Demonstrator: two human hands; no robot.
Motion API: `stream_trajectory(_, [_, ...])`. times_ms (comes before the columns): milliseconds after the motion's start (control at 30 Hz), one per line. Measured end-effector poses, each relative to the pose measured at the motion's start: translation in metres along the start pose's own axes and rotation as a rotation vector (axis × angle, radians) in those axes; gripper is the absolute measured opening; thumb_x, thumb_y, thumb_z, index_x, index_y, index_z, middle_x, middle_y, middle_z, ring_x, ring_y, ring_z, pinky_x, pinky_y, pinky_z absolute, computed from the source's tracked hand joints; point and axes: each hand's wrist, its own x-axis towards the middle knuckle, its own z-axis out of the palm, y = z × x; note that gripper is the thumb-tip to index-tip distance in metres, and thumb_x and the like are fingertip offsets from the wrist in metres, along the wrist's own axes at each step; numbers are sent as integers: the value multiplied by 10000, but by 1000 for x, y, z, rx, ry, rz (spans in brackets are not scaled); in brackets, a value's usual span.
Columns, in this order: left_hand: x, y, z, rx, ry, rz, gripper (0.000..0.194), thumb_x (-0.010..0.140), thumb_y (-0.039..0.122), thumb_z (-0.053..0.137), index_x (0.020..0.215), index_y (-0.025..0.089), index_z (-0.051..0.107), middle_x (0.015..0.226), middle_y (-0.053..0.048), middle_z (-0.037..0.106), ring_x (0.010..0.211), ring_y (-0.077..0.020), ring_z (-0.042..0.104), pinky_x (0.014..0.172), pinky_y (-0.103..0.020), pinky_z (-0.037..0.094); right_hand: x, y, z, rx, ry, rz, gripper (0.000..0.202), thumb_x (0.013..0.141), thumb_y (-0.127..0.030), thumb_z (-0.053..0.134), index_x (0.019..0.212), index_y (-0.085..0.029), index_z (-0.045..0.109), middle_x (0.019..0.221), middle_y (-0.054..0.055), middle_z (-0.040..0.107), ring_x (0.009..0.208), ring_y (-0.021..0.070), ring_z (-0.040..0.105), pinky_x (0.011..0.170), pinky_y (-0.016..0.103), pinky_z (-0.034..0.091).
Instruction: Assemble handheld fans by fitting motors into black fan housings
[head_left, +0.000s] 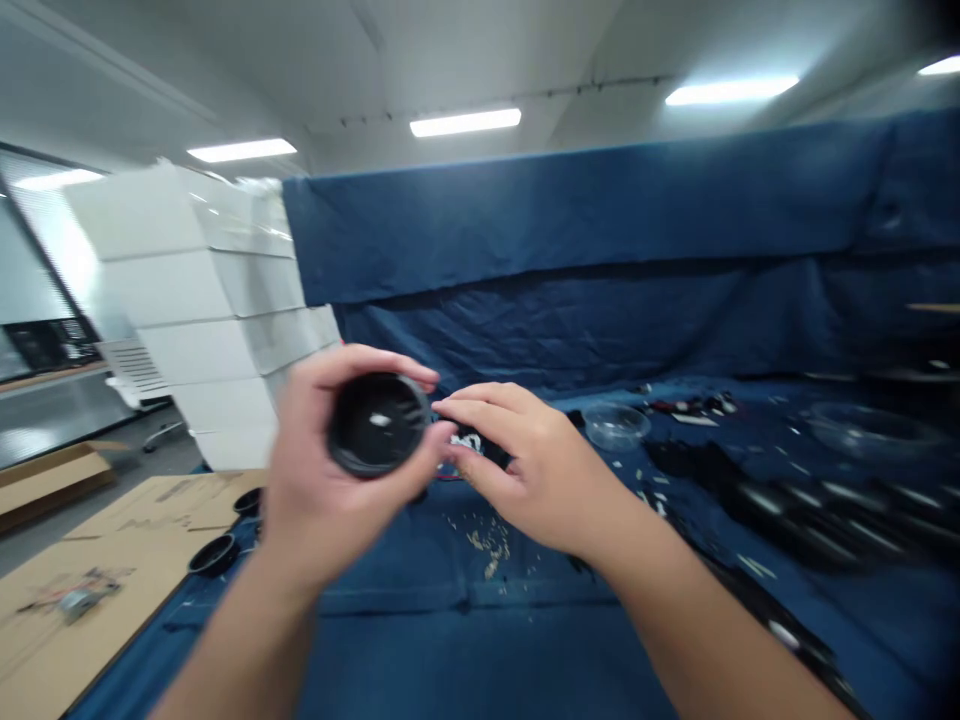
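My left hand (pixel 322 460) is wrapped round a round black plastic cup-like part (pixel 379 425). Its open mouth faces me, and a small white spot shows inside. To the right, my right hand (pixel 517 450) is curled, with thumb and fingertips close to the part's rim and my left thumb. Whether those fingertips touch the rim or pinch something small cannot be made out. Both hands are raised above a table covered in blue cloth (pixel 420 610). Behind the right fingers, a small white and dark item (pixel 469 440) is partly hidden.
Black round parts (pixel 214 555) lie at the left beside cardboard (pixel 142 560) with a small motor-like item (pixel 79 600). Crumbs (pixel 487 545) are scattered mid-table. A clear bowl (pixel 615 425) and shiny black parts (pixel 787 520) lie right. White boxes (pixel 217 310) are stacked behind left.
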Motion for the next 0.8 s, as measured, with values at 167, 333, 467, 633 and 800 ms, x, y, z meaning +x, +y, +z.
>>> stream_trajectory(167, [-11, -33, -68, 498, -338, -110, 537, 906, 458, 911, 1347, 278, 662, 1213, 18, 767, 1139, -272, 765, 1061, -469, 621, -114, 30, -63, -596, -351, 469, 415, 1107, -453, 608, 1416, -220, 759, 1439, 99, 713, 1290, 336, 703, 1133, 579, 605])
stream_trajectory(333, [-77, -78, -88, 581, -923, -314, 554, 1073, 569, 649, 1507, 238, 553, 1397, -97, 711, 1224, -385, 748, 1056, -557, 609, -245, 64, -108, -895, -538, 874, 559, 1087, -601, 561, 1222, -117, 804, 1302, 260, 729, 1053, 470, 735, 822, 587, 589])
stream_trajectory(467, [-142, -86, -51, 426, -1146, -328, 595, 1014, 430, 758, 1526, 231, 529, 1429, -126, 708, 1227, -344, 761, 1027, -461, 633, -285, 71, -107, -867, -617, 937, 610, 1089, -605, 538, 1328, -84, 744, 1142, 266, 746, 899, 399, 743, 745, 484, 554])
stream_trajectory(633, [-183, -63, 1, 273, -1243, -266, 593, 1006, 388, 817, 1518, 237, 559, 1322, -100, 747, 1177, -305, 756, 997, -433, 635, -293, 72, -92, -881, -625, 941, 694, 1122, -576, 396, 1484, -27, 617, 1160, 290, 715, 980, 412, 724, 868, 528, 583])
stream_trajectory(800, [-187, -61, 3, 215, -1213, -236, 722, 973, 450, 874, 1557, 221, 516, 1447, -129, 701, 1256, -335, 707, 1083, -510, 617, -297, 68, -100, -872, -592, 891, 702, 1120, -586, 375, 1515, -55, 609, 1271, 262, 716, 1142, 432, 716, 995, 593, 614])
